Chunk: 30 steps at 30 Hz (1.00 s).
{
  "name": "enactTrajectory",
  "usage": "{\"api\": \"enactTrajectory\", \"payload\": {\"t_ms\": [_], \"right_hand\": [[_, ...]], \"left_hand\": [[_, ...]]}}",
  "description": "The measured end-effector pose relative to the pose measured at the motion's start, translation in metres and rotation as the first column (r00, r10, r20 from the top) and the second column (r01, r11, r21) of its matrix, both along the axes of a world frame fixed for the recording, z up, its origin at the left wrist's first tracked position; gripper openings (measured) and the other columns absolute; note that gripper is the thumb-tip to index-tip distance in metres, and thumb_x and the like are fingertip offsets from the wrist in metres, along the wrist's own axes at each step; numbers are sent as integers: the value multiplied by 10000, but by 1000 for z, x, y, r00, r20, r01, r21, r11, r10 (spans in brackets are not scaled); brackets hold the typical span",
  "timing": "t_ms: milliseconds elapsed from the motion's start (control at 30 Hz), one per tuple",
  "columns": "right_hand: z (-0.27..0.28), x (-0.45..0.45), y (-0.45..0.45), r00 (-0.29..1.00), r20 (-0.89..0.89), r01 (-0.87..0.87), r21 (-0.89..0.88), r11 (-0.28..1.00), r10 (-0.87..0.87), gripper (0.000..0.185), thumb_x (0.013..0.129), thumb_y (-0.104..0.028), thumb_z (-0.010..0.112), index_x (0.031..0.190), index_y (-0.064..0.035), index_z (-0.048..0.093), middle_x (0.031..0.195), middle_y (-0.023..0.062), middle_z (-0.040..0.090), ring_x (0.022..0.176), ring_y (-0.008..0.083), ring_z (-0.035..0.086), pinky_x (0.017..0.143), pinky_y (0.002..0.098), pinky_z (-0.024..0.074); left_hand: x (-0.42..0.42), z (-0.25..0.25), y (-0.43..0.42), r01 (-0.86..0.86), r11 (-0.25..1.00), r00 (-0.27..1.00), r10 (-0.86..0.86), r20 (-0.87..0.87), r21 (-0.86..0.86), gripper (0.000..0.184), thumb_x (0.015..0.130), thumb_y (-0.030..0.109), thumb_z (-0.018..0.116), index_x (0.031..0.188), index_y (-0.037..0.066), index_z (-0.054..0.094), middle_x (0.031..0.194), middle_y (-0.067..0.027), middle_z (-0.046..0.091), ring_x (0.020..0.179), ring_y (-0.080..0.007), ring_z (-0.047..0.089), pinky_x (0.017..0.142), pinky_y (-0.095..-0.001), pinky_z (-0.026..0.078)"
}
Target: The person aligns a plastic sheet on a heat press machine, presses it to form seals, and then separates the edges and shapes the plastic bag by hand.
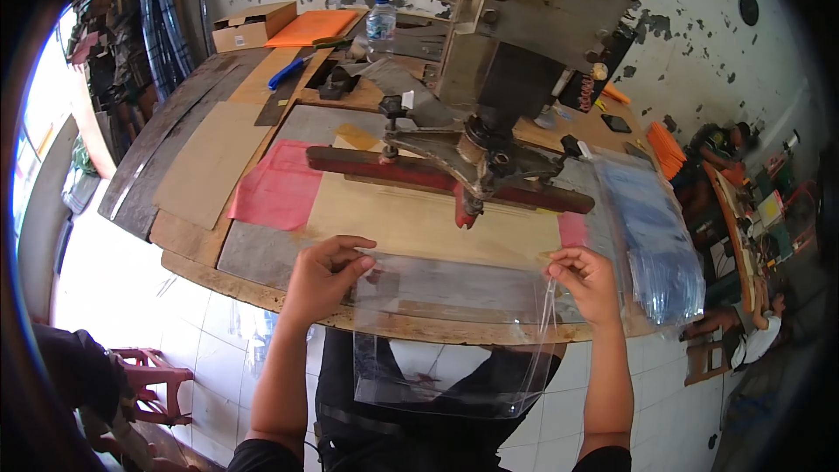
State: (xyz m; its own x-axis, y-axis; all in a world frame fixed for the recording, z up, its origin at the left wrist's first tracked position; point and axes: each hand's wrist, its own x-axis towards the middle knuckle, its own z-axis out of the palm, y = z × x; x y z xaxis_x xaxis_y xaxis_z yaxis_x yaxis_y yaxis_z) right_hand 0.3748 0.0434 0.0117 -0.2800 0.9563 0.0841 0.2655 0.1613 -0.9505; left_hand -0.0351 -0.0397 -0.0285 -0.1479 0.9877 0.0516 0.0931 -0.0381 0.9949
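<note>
A clear plastic sheet (446, 376) hangs in front of me over the table's near edge, its right side folded into narrow creases. My right hand (587, 280) pinches its upper right corner between thumb and fingers. At the upper left corner, my left hand (325, 275) is closed on the sheet, with the index finger stretched out. Just beyond both hands is the press machine (498, 135), its long red-edged bar (393, 166) over a cream sheet (350, 214) and a pink sheet (278, 188) on the bed.
A stack of clear bluish plastic pieces (651, 236) lies right of the press. Brown board (210, 157), a blue-handled cutter (287, 74), a cardboard box (253, 28), orange sheets (310, 28) and a water bottle (381, 22) are behind. A red stool (157, 385) stands lower left; other people sit at right.
</note>
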Motion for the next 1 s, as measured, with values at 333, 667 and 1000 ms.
{"api": "enactTrajectory", "payload": {"t_ms": [333, 667, 1000], "right_hand": [[11, -5, -7, 999, -34, 1, 13, 1000, 0, 256, 992, -17, 715, 1239, 36, 674, 1009, 103, 779, 950, 150, 736, 852, 275, 562], [5, -1, -8, 998, -55, -33, 55, 998, 36, 243, 978, -32, 734, 1212, 27, 704, 1011, 104, 790, 950, 128, 732, 832, 269, 558], [20, 1, -14, 962, 272, -40, 63, 997, 21, 187, 967, -16, 729, 1143, 47, 742, 997, 109, 796, 929, 163, 764, 824, 284, 573]], "left_hand": [[-2, 1, 0, -42, 999, 997, 41, -63, -14, 239, 989, 111, 756, 1209, 22, 729, 899, -34, 792, 708, -26, 607, 633, -216, 485], [-1, 4, -1, -68, 998, 998, 68, -6, 4, 278, 986, 96, 757, 1246, 11, 703, 923, -62, 801, 793, -42, 663, 674, -213, 500], [1, 1, 1, -19, 999, 1000, 20, -18, 41, 182, 993, 41, 724, 1142, -62, 718, 948, -127, 810, 894, -136, 758, 790, -260, 580]]}}
